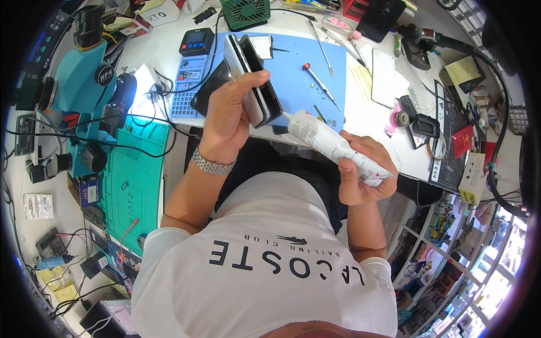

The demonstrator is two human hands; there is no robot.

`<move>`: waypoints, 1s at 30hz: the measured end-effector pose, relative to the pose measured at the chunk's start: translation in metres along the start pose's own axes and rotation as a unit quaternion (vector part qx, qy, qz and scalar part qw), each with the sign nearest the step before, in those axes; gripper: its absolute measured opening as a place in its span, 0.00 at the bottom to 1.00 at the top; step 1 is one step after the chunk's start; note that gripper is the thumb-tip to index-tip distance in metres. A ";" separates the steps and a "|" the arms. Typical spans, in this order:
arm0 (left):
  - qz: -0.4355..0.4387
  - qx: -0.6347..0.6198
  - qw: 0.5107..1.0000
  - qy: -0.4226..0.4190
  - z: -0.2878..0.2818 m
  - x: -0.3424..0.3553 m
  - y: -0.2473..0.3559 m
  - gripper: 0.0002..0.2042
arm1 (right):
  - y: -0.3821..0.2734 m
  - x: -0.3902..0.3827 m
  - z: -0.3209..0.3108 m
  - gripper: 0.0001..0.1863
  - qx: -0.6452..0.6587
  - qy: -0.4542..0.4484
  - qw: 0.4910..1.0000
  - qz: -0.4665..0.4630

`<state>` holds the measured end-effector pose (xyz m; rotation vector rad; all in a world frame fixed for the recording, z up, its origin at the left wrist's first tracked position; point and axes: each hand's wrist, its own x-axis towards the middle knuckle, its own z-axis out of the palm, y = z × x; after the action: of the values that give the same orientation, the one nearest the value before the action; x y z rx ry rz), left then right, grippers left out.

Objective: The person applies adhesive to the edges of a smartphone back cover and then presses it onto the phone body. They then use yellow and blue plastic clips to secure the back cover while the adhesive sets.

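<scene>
My left hand (pixel 228 110) is closed around an opened smartphone (pixel 256 107), held up on edge over the blue work mat (pixel 304 56). The phone shows as two slabs, one pale-edged and one dark, with a gap between them. In my right hand (pixel 369 174) lies a white squeeze tube (pixel 321 138), fingers and thumb wrapped round its rear end. The tube slants toward the phone, its thin nozzle close to the phone's lower right edge. I cannot tell whether the nozzle touches it. Behind my left hand a dark flat piece (pixel 207 93) rests on the mat.
A red-capped screwdriver (pixel 321 84) and small parts lie on the mat. Beyond it stand a green fan (pixel 245 14) and a small black device (pixel 196 42). A teal microscope (pixel 87 79) is at left, above a green mat (pixel 132 186). At right are a white phone-shaped panel (pixel 384 78) and cables.
</scene>
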<state>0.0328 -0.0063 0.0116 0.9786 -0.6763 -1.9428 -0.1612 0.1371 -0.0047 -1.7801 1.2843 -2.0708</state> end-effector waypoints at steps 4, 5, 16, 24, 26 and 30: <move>0.001 0.000 1.000 0.015 -0.002 0.003 -0.002 0.14 | 0.001 0.000 0.000 0.15 -0.002 -0.013 1.000 -0.011; 0.000 -0.001 1.000 0.017 -0.003 0.004 -0.002 0.14 | 0.002 -0.001 0.001 0.16 0.001 -0.009 1.000 -0.012; 0.006 -0.012 1.000 0.024 -0.001 0.003 -0.003 0.14 | 0.004 0.000 0.005 0.16 -0.001 -0.009 0.999 -0.032; 0.003 -0.021 1.000 0.018 -0.001 0.001 -0.003 0.12 | 0.003 0.001 -0.001 0.15 0.003 -0.011 1.000 -0.013; 0.003 -0.021 1.000 0.014 0.000 0.000 -0.002 0.12 | 0.002 0.001 -0.003 0.15 -0.002 -0.021 1.000 -0.001; -0.010 -0.003 1.000 0.006 -0.001 0.000 -0.002 0.12 | 0.002 0.001 -0.004 0.15 0.000 -0.016 1.000 0.006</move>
<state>0.0327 -0.0052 0.0093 0.9972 -0.6560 -1.9544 -0.1654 0.1370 -0.0054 -1.7917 1.2839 -2.0283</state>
